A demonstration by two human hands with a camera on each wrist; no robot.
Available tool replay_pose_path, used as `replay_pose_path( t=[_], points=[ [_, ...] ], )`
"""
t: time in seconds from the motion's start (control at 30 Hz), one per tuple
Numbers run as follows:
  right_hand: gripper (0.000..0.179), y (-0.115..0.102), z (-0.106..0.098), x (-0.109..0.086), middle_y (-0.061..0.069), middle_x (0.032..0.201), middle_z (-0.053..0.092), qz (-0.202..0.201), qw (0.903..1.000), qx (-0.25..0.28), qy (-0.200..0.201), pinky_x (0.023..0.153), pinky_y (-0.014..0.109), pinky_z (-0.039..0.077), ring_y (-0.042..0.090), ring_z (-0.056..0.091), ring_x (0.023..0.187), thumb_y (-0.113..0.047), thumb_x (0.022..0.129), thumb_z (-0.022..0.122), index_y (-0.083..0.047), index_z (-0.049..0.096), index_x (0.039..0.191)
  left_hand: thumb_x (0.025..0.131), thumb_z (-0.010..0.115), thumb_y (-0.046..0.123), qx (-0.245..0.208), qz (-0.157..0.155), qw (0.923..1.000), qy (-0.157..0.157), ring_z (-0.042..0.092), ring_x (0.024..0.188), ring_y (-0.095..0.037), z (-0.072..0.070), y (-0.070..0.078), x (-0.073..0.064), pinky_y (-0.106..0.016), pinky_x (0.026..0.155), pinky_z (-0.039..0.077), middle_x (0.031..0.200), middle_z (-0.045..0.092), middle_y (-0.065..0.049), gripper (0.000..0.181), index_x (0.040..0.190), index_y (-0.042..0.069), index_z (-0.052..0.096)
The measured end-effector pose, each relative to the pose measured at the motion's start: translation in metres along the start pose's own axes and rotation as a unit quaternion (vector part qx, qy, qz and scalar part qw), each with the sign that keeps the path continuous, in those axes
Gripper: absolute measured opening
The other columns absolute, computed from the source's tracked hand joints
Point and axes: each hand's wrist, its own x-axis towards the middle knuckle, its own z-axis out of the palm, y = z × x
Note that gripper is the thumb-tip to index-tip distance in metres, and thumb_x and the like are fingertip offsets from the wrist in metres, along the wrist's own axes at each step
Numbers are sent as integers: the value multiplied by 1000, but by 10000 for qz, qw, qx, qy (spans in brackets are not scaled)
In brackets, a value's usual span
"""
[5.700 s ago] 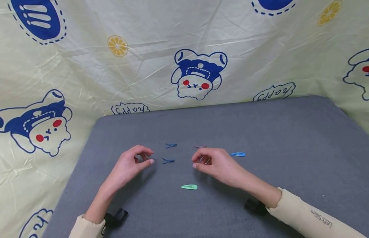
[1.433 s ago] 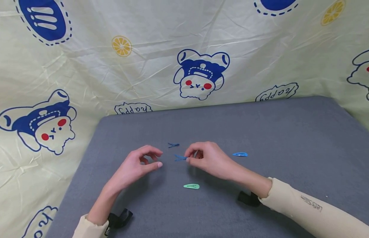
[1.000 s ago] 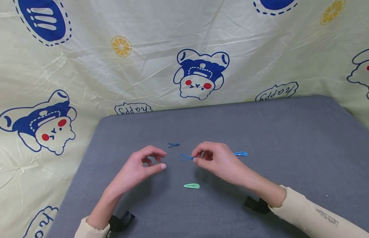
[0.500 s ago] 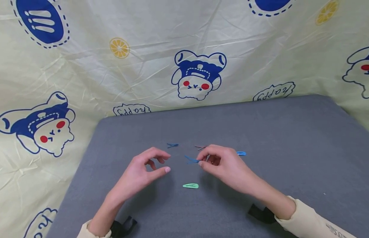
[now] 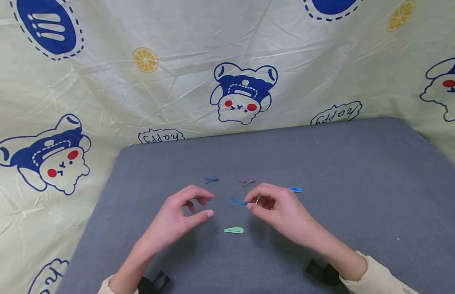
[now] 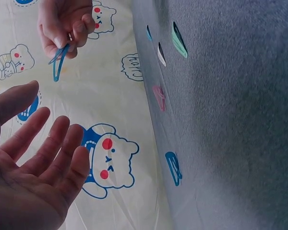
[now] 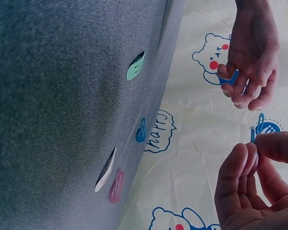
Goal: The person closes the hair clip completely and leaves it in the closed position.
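Head view: the right hand [image 5: 280,206] has its fingers clamped on a splayed blue clip [image 5: 237,201] above the desk [image 5: 352,183]; the left hand [image 5: 183,210], fingers apart, faces it. Below, a green clip [image 5: 234,230] lies toward the near edge, a pink clip [image 5: 247,182] and a darker blue clip [image 5: 211,180] toward the far edge.

noted left hand [image 5: 177,212] raised, with palm turned inward and thumb well apart from loosely bent fingers [image 6: 62,152]; saw right hand [image 5: 280,208] near it, with thumb and fingertips together in a pinch, other fingers curled inward; recorded left forearm [image 5: 135,261] and right forearm [image 5: 326,247] slanting forward and inward.
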Motion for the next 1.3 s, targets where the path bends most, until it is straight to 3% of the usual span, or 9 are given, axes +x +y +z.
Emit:
replay_pose_path(
  t=[0.4,0.73,1.13,1.3],
  points=[
    [19,-3,1,-1,-13,88,64,-88,10000,-9,-3,66,28,50,9,60,75,-16,92,70,-35,69,92,85,80,23,212,6,9997,-125,57,96,-6,9,7,-1,-30,78,47,102,61,18,36,114,36,65],
    [22,-6,3,-2,-13,88,63,-265,9996,4,-64,66,28,51,9,61,74,-13,91,70,-35,69,92,83,81,24,297,174,9993,-130,55,95,-5,21,17,6,-30,77,47,101,60,19,37,116,29,66],
    [26,-5,6,-4,-15,87,62,-536,9985,-67,22,67,27,50,7,59,73,-8,89,70,-35,69,91,86,78,21,193,251,9995,-93,55,98,-2,31,15,8,-37,80,48,103,59,23,29,110,31,67],
    [25,-6,5,-4,-15,87,62,-522,9986,-46,23,68,27,51,8,59,74,-10,90,70,-35,69,92,86,78,20,166,269,9995,-33,55,96,-4,32,16,8,-34,78,47,102,60,21,26,108,30,68]
  ],
)
